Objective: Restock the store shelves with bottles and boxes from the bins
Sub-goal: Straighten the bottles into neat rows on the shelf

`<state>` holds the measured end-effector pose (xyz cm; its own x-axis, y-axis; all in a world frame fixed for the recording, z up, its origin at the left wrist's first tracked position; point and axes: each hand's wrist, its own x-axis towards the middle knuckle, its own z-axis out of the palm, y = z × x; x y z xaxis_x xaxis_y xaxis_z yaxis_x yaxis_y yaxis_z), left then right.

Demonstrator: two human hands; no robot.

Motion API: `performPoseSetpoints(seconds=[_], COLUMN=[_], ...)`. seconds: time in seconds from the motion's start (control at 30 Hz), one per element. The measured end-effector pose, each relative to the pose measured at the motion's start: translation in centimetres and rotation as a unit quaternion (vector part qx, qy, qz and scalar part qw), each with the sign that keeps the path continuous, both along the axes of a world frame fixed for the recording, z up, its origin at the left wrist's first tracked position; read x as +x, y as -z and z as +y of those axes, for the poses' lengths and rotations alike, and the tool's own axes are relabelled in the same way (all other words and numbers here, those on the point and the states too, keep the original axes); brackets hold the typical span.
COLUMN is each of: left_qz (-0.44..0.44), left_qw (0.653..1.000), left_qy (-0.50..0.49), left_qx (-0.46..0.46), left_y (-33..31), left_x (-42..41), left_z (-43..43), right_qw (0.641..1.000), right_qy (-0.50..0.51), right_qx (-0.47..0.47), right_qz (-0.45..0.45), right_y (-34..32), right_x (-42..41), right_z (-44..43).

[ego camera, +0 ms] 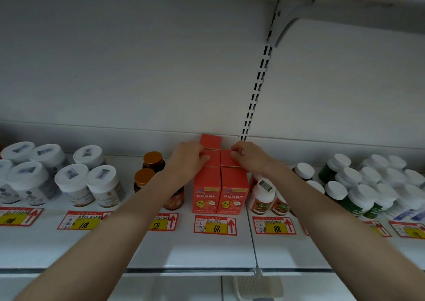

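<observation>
Both hands are at the middle of the white metal shelf (195, 252), on the orange-red cardboard boxes (206, 190). A front pair stands at the front edge, a second pair behind it, and one more sits near the back wall. The left hand (187, 157) curls its fingers on the left second-row box. The right hand (249, 159) pinches the far top edge of the right one. Step, by my read: seating and squaring the second row. Next move probably calls for letting go, then fetching more stock from the bins, which are not in view. Brown amber-lidded jars (151, 162) stand just left, white-capped bottles (263, 192) just right.
</observation>
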<state>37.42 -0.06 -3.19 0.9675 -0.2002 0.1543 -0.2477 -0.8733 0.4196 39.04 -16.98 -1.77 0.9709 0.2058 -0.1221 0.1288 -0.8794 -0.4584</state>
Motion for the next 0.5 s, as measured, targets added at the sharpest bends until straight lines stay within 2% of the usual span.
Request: performPoseSetpoints(seconds=[0.27, 0.5], left_qz=[-0.024, -0.01], left_qw=[1.0, 1.0], left_qy=[0.004, 0.002], left_qx=[-0.008, -0.005], left_y=[0.22, 0.35], left_x=[-0.32, -0.39], left_z=[0.14, 0.31], right_qw=[1.0, 0.999], right_qy=[-0.014, -0.031], right_qx=[0.005, -0.012], right_qz=[-0.008, 0.0], right_y=[0.19, 0.46], right_x=[0.01, 0.14], right_z=[-0.21, -0.03])
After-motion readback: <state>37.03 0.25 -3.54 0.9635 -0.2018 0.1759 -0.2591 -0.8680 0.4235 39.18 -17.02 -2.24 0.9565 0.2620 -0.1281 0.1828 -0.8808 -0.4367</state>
